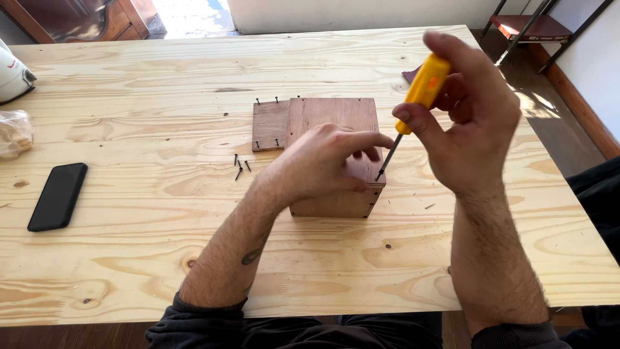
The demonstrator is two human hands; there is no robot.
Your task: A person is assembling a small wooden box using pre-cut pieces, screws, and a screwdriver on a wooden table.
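Observation:
A small brown plywood box [332, 115] stands in the middle of a light wooden table [161, 84]. My left hand [320, 165] rests on the box's top near its front right corner, fingers pinched by the screwdriver tip. My right hand [468, 123] grips a yellow-handled screwdriver [423, 87], its metal shaft slanting down to that corner. A flat wooden panel [268, 124] with screws standing in its corners lies against the box's left side. A few loose black screws [240, 165] lie on the table in front of the panel.
A black phone [58, 196] lies face down at the table's left. A white appliance [13, 76] and a clear plastic bag [14, 132] sit at the far left edge. A dark metal-framed shelf [533, 27] stands on the floor beyond the table's right corner.

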